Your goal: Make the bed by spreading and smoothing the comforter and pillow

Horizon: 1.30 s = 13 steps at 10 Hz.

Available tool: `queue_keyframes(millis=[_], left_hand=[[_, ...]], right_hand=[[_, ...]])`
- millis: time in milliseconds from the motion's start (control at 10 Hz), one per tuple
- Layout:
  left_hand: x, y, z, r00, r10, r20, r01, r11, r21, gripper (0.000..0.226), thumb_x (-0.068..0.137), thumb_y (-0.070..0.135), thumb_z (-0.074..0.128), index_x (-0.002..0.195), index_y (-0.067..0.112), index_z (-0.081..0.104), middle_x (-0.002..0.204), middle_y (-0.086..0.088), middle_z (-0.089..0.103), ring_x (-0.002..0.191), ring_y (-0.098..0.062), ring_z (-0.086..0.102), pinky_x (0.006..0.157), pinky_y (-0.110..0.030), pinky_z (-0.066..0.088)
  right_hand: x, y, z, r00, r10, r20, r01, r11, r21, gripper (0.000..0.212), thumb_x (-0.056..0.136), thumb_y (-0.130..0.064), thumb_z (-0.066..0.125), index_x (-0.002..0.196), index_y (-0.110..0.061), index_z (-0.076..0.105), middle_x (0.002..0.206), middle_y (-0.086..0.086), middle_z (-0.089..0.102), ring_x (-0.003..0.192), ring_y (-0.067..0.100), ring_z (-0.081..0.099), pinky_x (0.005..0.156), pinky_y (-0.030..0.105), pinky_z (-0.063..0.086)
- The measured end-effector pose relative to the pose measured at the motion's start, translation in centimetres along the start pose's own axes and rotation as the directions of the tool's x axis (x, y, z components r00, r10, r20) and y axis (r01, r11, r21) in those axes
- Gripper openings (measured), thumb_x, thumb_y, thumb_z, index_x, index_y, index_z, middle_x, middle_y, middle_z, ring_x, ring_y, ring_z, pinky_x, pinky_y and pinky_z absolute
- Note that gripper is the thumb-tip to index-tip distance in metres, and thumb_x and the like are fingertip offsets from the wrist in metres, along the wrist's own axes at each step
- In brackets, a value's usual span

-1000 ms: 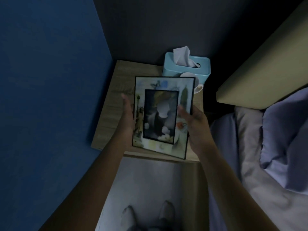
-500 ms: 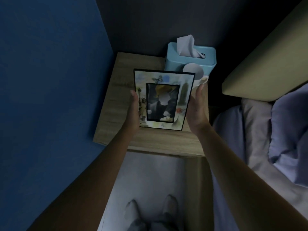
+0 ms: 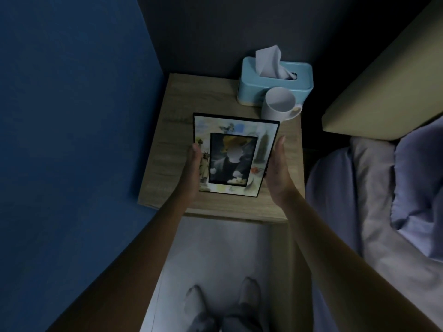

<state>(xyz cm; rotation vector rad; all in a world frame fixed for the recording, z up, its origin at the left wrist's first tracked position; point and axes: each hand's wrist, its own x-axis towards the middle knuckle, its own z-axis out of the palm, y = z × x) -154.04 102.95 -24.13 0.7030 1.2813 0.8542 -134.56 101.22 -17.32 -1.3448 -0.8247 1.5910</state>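
Note:
My left hand [image 3: 193, 167] lies with straight fingers along the left edge of a picture frame [image 3: 233, 155]. My right hand [image 3: 275, 168] is flat against the frame's right edge, fingers straight. The frame stands tilted on a wooden nightstand [image 3: 167, 152]. At the right edge of view is the bed, with a rumpled bluish comforter [image 3: 422, 178] and a pale grey-beige pillow or sheet [image 3: 374, 188] beside it. Neither hand touches the bedding.
A light blue tissue box [image 3: 275, 83] and a white mug [image 3: 279, 104] stand at the nightstand's back right. A beige headboard [image 3: 388, 92] rises at the upper right. A blue wall [image 3: 72, 140] closes the left. My feet [image 3: 223, 305] stand on pale floor.
The frame has moved away from me and down onto the nightstand. My right hand let go of its grip on the frame's front and now lies flat at its edge.

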Motion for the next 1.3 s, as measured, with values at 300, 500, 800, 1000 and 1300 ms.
queue_keyframes(millis=[300,500,800,1000,1300], left_hand=[[-2.5,2.9,0.9,0.999,0.034,-0.024,-0.034,0.999,-0.007,0.103,0.069,0.091,0.031,0.149,0.026,0.033,0.152,0.002,0.039,0.14,-0.017,0.036,0.118,-0.046,0.023],[-3.1,2.2,1.0,1.0,0.001,-0.001,-0.001,0.994,-0.108,0.096,0.071,0.089,0.028,0.147,0.03,0.038,0.149,0.005,0.044,0.138,-0.015,0.039,0.119,-0.045,0.024],[-3.0,1.6,0.2,0.999,-0.034,0.04,0.035,0.999,-0.021,0.108,0.059,0.096,0.036,0.148,0.034,0.035,0.15,0.006,0.041,0.139,-0.016,0.037,0.118,-0.047,0.024],[-3.8,2.9,0.5,1.0,-0.026,-0.005,0.026,0.997,0.073,0.065,0.096,0.06,0.005,0.141,0.03,0.041,0.121,0.016,0.052,0.107,-0.001,0.052,0.095,-0.022,0.038],[-5.9,3.5,0.0,0.997,-0.079,-0.023,0.082,0.963,0.256,0.065,0.096,0.061,0.009,0.146,0.03,0.036,0.145,0.001,0.044,0.133,-0.016,0.04,0.096,-0.025,0.027]], right_hand=[[-1.7,1.2,-0.1,0.994,0.028,-0.107,-0.03,0.999,-0.02,0.083,0.078,-0.075,0.02,0.141,-0.027,0.041,0.133,-0.003,0.056,0.12,0.013,0.055,0.084,0.026,0.047],[-2.4,1.3,0.9,0.999,-0.018,-0.041,0.021,0.996,0.085,0.061,0.099,-0.05,0.003,0.13,-0.022,0.047,0.104,-0.015,0.068,0.091,-0.003,0.068,0.066,0.012,0.052],[-2.8,1.0,1.2,0.997,-0.001,-0.071,0.001,1.0,-0.001,0.053,0.1,-0.048,0.004,0.116,-0.03,0.052,0.1,-0.019,0.065,0.082,-0.01,0.066,0.061,0.008,0.05],[-3.3,1.7,0.5,0.985,0.061,-0.159,-0.072,0.995,-0.068,0.06,0.099,-0.05,0.005,0.148,-0.021,0.027,0.145,-0.01,0.039,0.127,-0.002,0.039,0.079,0.004,0.035],[-4.5,2.0,-0.5,0.946,0.16,-0.283,-0.164,0.986,0.011,0.074,0.093,-0.064,0.01,0.152,-0.02,0.017,0.159,0.002,0.019,0.146,0.017,0.017,0.118,0.038,0.008]])
